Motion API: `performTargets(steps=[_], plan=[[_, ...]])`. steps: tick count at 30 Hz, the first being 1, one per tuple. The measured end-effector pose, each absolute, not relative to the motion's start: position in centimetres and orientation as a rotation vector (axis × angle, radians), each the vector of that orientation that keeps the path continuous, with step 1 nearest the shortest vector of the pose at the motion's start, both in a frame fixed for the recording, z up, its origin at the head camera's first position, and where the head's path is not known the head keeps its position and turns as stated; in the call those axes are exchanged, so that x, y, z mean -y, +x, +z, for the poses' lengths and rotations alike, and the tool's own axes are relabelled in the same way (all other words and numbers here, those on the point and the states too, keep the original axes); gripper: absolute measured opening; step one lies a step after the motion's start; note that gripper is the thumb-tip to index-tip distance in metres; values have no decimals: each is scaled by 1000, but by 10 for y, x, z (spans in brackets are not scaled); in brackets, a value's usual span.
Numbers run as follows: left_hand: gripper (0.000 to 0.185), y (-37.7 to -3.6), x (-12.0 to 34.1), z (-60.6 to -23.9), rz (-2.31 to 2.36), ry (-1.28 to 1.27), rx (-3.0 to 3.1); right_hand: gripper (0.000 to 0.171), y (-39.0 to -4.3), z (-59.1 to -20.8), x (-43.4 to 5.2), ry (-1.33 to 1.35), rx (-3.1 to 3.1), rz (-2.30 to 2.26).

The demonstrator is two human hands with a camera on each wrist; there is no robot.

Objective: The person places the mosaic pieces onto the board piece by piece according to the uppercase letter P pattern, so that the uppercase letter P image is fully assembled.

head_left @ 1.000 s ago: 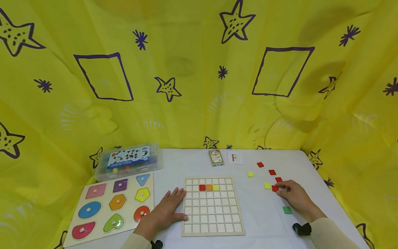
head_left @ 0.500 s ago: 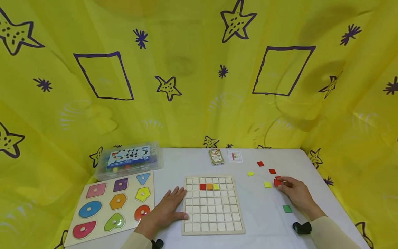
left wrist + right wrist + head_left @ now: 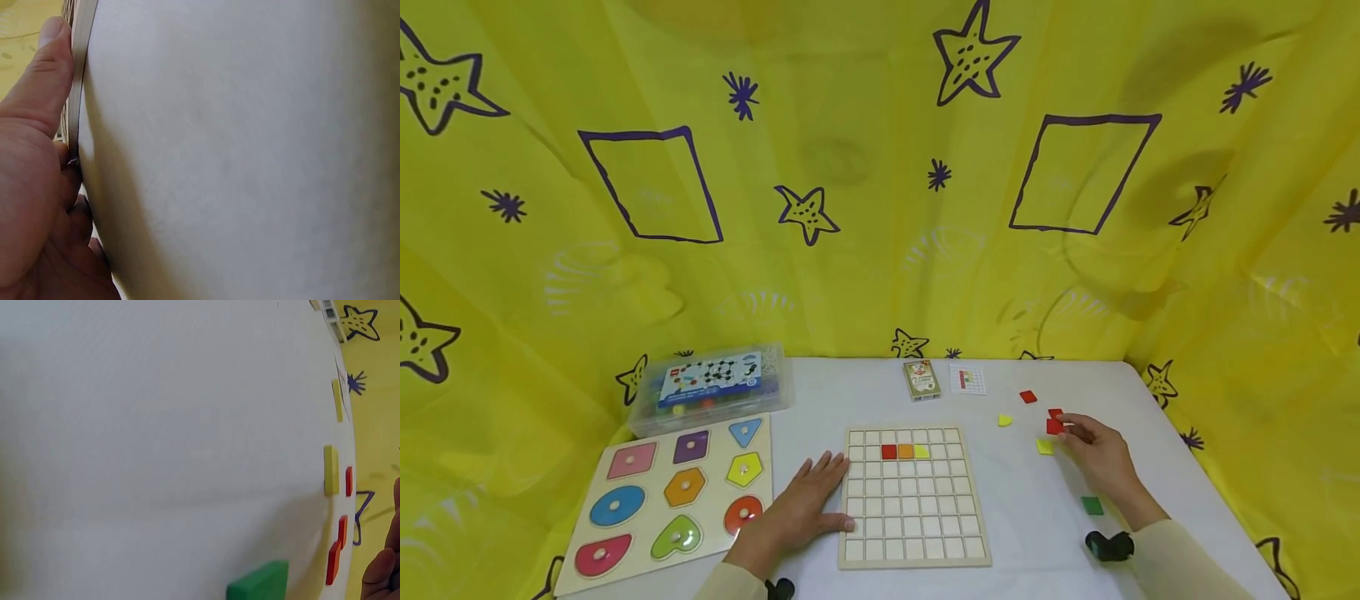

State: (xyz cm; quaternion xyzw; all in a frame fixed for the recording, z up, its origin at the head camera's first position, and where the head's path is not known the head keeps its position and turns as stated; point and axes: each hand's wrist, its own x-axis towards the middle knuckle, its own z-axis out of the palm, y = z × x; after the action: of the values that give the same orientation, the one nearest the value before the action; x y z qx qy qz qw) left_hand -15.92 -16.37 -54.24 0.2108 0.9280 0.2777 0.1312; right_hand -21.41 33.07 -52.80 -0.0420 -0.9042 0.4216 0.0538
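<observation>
A wooden grid board (image 3: 977, 492) lies in the middle of the white table, with red (image 3: 889, 452), orange (image 3: 906, 452) and yellow (image 3: 922, 452) tiles in a row in its second row. My left hand (image 3: 801, 506) rests spread along the board's left edge; its thumb (image 3: 47, 81) reaches over the rim. At the right, my right hand (image 3: 1101, 454) pinches a red tile (image 3: 1054, 427) between thumb and fingers. Just beyond it lies another red tile (image 3: 1056, 412), partly covered. A yellow tile (image 3: 1045, 447) is beside the fingers, and a green tile (image 3: 259, 582) lies below the hand.
Farther back are a red tile (image 3: 1027, 397), a rounded yellow tile (image 3: 1004, 421), a pattern card (image 3: 967, 380) and a card box (image 3: 922, 380). A shape puzzle board (image 3: 647, 508) and a clear plastic case (image 3: 711, 387) stand at the left. Yellow curtain surrounds the table.
My right hand has picked up a red tile beside the yellow one and carried it away from me and slightly left. The left hand stays on the board's edge.
</observation>
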Motion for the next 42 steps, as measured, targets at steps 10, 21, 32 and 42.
performTargets(steps=[10,21,32,42], plan=[[101,-159,161,-539,812,597,-2685,32,-218,-523,-302,-84,2676,1388],[102,-158,161,-540,821,566,-2676,34,-222,-519,-266,-48,2591,1513],[102,-159,160,-537,823,547,-2671,31,-224,-521,-225,-18,2559,1622],[102,-159,160,-540,828,557,-2666,28,-223,-522,-182,8,2562,1661]])
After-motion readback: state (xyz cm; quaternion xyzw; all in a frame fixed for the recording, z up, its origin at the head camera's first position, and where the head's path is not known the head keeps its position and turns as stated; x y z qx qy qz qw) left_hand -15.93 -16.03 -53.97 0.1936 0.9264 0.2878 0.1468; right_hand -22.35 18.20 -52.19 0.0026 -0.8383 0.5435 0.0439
